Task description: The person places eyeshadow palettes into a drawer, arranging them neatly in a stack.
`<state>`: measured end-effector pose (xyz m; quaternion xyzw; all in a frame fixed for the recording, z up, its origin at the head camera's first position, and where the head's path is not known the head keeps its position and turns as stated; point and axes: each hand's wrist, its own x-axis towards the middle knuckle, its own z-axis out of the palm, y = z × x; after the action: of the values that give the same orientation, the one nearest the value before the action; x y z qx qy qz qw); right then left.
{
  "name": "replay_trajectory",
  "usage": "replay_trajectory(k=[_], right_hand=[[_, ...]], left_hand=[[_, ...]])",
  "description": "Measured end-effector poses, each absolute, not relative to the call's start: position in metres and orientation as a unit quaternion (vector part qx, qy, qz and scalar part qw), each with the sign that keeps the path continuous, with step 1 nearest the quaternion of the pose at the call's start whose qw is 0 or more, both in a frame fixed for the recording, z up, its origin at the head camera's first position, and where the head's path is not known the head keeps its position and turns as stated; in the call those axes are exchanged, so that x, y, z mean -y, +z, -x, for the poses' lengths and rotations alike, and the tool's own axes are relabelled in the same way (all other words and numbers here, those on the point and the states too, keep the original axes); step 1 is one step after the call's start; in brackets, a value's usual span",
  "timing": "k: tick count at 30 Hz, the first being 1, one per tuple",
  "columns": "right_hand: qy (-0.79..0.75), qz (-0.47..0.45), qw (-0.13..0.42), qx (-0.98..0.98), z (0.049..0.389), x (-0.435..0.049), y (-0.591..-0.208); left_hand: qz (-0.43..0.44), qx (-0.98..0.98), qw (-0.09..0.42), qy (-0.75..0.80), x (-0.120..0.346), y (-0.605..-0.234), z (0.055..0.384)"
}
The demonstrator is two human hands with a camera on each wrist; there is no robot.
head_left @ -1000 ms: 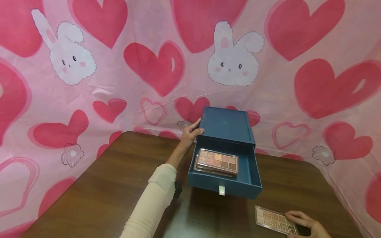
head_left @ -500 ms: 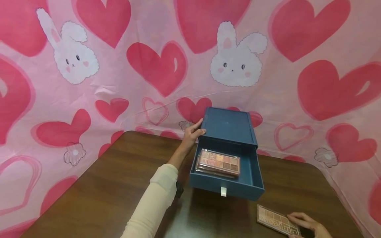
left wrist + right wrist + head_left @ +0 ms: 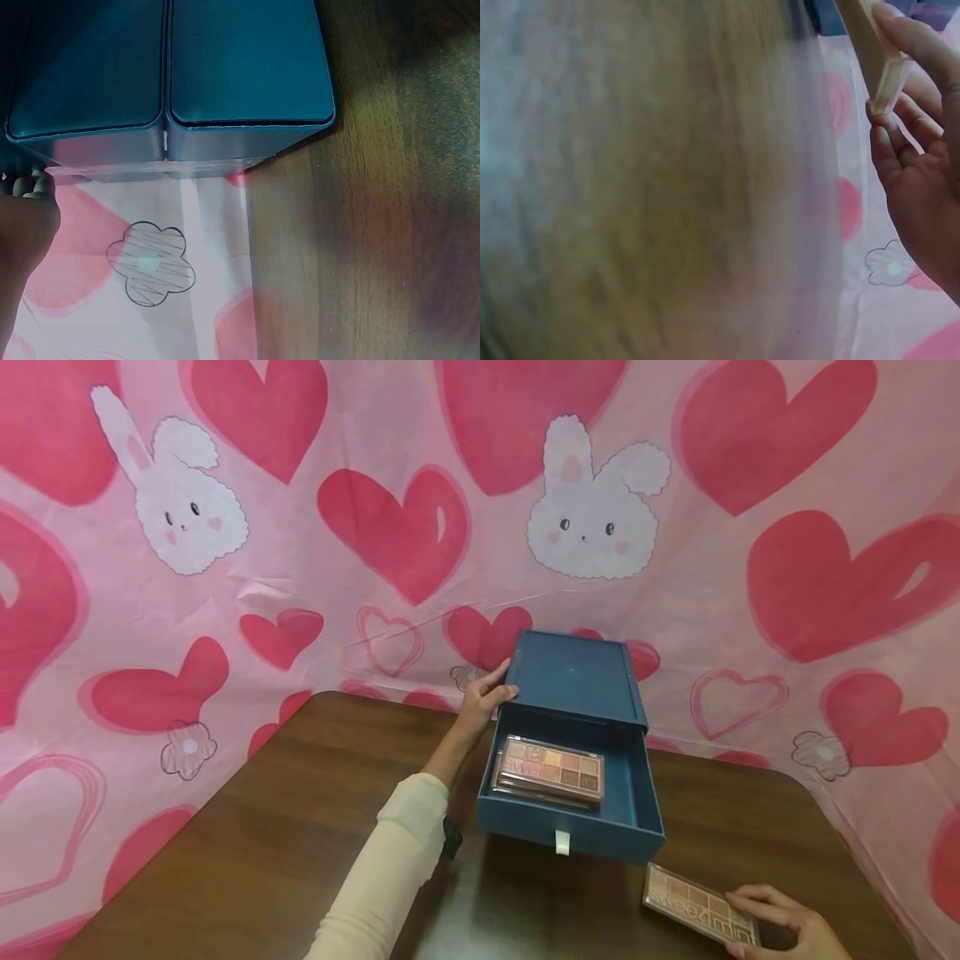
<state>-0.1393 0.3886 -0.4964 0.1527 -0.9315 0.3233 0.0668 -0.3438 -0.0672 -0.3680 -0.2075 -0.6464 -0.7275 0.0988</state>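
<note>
A blue storage box (image 3: 573, 672) stands toward the back of the table, its drawer (image 3: 517, 818) pulled out to the front. Inside the drawer, on the left, eyeshadow palettes (image 3: 551, 768) with clear lids lie stacked. My left hand (image 3: 480, 697) holds the box's left side, thumb at the top edge; in the left wrist view part of that hand (image 3: 26, 225) shows beside the blue panels (image 3: 247, 67). At the front right my right hand (image 3: 787, 927) pinches the right end of another eyeshadow palette (image 3: 697, 902), tilted. The right wrist view shows thumb and fingers around the palette's edge (image 3: 877, 67).
The brown wooden table (image 3: 300, 827) has rounded back corners. Close behind the box hangs a pink cloth (image 3: 360, 568) printed with hearts and rabbits. A white pull tab (image 3: 562, 842) sticks out of the drawer front.
The palette in my right hand has tilted and come up slightly, its left end rising. My left hand, the box and the drawer stay as they were; the view has shifted a little.
</note>
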Motion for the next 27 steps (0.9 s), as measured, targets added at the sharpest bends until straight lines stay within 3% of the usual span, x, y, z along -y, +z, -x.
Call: replay_trajectory(k=[8,16,27], right_hand=[[0.339,-0.158,0.078,0.924,0.134,-0.384,-0.484],[0.328,-0.207,0.203,0.899,0.138,-0.37,-0.452],[0.335,-0.236,0.226,0.884,0.138,-0.366,-0.417]], left_hand=[[0.207,0.643,0.084,-0.733,0.065,-0.37,0.342],[0.2,0.644,0.101,-0.732,0.066,-0.368,0.343],[0.208,0.646,0.088,-0.73,0.067,-0.368,0.344]])
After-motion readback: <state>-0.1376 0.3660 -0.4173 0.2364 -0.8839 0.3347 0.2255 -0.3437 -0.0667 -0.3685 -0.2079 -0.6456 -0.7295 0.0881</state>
